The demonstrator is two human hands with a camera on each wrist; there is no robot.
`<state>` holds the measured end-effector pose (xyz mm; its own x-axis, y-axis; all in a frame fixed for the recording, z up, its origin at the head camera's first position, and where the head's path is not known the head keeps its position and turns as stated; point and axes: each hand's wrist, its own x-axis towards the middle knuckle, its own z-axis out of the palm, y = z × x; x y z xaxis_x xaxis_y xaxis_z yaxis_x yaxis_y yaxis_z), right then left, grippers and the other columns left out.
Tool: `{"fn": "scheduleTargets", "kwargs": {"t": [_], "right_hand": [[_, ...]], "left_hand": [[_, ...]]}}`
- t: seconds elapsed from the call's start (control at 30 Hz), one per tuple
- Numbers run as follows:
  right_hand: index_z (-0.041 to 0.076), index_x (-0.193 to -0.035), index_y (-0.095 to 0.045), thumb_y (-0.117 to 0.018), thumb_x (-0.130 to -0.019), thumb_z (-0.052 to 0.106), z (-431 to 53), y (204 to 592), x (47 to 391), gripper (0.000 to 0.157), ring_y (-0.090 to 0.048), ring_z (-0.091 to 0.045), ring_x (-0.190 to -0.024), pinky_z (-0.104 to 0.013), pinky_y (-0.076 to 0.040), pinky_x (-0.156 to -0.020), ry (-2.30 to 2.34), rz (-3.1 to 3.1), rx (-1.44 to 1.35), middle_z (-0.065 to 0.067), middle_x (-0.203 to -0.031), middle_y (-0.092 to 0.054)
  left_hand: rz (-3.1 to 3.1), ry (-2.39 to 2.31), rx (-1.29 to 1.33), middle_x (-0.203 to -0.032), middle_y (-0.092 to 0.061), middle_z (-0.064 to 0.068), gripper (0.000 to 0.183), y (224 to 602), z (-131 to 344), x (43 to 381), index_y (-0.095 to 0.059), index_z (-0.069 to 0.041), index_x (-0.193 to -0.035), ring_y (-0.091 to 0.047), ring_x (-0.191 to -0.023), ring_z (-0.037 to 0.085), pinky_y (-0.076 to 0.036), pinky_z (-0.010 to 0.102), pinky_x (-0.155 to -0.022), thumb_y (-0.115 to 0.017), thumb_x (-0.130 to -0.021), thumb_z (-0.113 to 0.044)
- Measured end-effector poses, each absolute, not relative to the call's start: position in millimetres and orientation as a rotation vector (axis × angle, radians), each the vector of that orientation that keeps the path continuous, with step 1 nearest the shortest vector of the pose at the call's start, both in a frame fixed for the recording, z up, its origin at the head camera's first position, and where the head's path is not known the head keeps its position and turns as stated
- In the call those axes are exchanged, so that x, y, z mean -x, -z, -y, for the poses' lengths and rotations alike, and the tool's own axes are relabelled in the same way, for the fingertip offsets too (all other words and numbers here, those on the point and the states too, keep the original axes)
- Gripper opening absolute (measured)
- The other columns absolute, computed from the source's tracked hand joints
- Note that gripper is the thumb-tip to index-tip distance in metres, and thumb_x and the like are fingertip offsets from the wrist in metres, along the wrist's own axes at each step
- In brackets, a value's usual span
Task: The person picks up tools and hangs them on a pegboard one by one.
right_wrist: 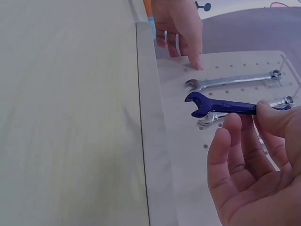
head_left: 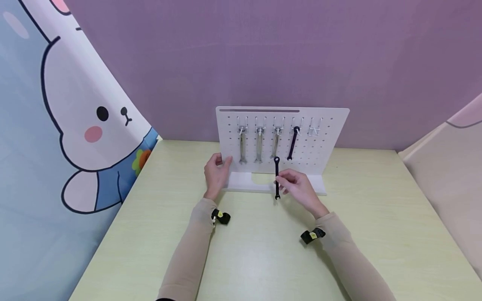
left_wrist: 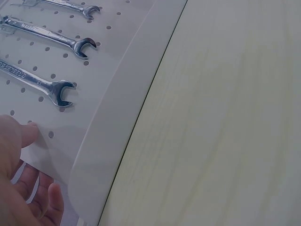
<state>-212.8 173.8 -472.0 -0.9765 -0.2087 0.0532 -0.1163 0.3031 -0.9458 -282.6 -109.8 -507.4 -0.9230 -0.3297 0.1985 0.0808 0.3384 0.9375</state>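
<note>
Between thumb and fingers my right hand (head_left: 299,187) pinches a dark combination wrench (head_left: 277,179), upright in front of the white pegboard (head_left: 233,165). In the right wrist view the wrench (right_wrist: 225,106) looks dark blue, its open end clear of the fingers. My left hand (head_left: 217,173) grips the board's left edge, thumb on the front face and the other fingers behind it. Three silver wrenches (head_left: 242,146) hang from hooks on the board, with another dark wrench (head_left: 293,144) to their right. The rightmost hook (head_left: 314,129) bears nothing.
The pegboard stands on a white base (head_left: 241,182) with a cutout, on a pale wooden table (head_left: 260,251). Behind it rises a purple backdrop (head_left: 278,54). A cartoon-print cloth (head_left: 94,138) hangs at the left and a light cloth (head_left: 452,167) at the right.
</note>
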Motion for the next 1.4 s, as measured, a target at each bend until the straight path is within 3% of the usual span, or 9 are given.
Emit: {"fn": "scheduleTargets", "kwargs": {"t": [0.13, 0.37, 0.5, 0.77, 1.13, 1.4], "right_hand": [[-0.007, -0.124, -0.067, -0.067, -0.106, 0.017, -181, 471, 217, 0.029, -0.070, -0.014, -0.083, -0.027, -0.062, -0.074, 1.839, -2.473, 0.253, -0.022, -0.110, -0.076], [-0.008, -0.129, -0.063, -0.066, -0.107, 0.017, -193, 466, 219, 0.033, -0.067, -0.008, -0.086, -0.027, -0.063, -0.075, 1.947, -2.444, 0.172, 0.008, -0.100, -0.074], [-0.007, -0.130, -0.061, -0.065, -0.107, 0.018, -198, 460, 218, 0.034, -0.067, -0.007, -0.087, -0.025, -0.062, -0.075, 2.020, -2.416, 0.108, 0.017, -0.096, -0.073], [-0.005, -0.128, -0.061, -0.064, -0.108, 0.020, -207, 452, 218, 0.032, -0.067, -0.005, -0.086, -0.023, -0.061, -0.074, 2.148, -2.356, 0.039, 0.018, -0.095, -0.072], [0.016, -0.109, -0.071, -0.068, -0.105, 0.017, -217, 444, 219, 0.005, -0.066, -0.005, -0.080, -0.019, -0.058, -0.067, 2.323, -2.415, -0.021, 0.018, -0.090, -0.074], [0.021, -0.105, -0.073, -0.072, -0.103, 0.016, -218, 435, 218, 0.005, -0.066, -0.008, -0.079, -0.019, -0.056, -0.063, 2.516, -2.301, -0.048, 0.009, -0.094, -0.078]], "left_hand": [[2.256, 1.612, -0.226, -0.119, -0.076, 0.016, 0.037, 508, 110, 283, -0.072, -0.006, -0.123, -0.069, -0.113, 0.033, -0.052, 0.051, -0.102, -0.078, -0.098, -0.032], [2.253, 1.619, -0.219, -0.120, -0.075, 0.016, 0.037, 508, 109, 282, -0.072, -0.006, -0.124, -0.068, -0.114, 0.033, -0.052, 0.051, -0.102, -0.078, -0.098, -0.032], [2.257, 1.611, -0.226, -0.120, -0.075, 0.016, 0.037, 508, 109, 283, -0.072, -0.006, -0.124, -0.068, -0.114, 0.033, -0.052, 0.051, -0.102, -0.078, -0.098, -0.033], [2.257, 1.610, -0.237, -0.120, -0.076, 0.015, 0.038, 508, 110, 283, -0.072, -0.007, -0.124, -0.068, -0.114, 0.032, -0.052, 0.050, -0.102, -0.077, -0.098, -0.033], [2.245, 1.627, -0.243, -0.119, -0.076, 0.015, 0.037, 507, 108, 281, -0.072, -0.007, -0.124, -0.068, -0.114, 0.033, -0.053, 0.051, -0.101, -0.078, -0.098, -0.032], [2.261, 1.618, -0.248, -0.120, -0.075, 0.014, 0.037, 505, 109, 281, -0.072, -0.008, -0.124, -0.068, -0.114, 0.032, -0.053, 0.051, -0.101, -0.077, -0.099, -0.033]]}}
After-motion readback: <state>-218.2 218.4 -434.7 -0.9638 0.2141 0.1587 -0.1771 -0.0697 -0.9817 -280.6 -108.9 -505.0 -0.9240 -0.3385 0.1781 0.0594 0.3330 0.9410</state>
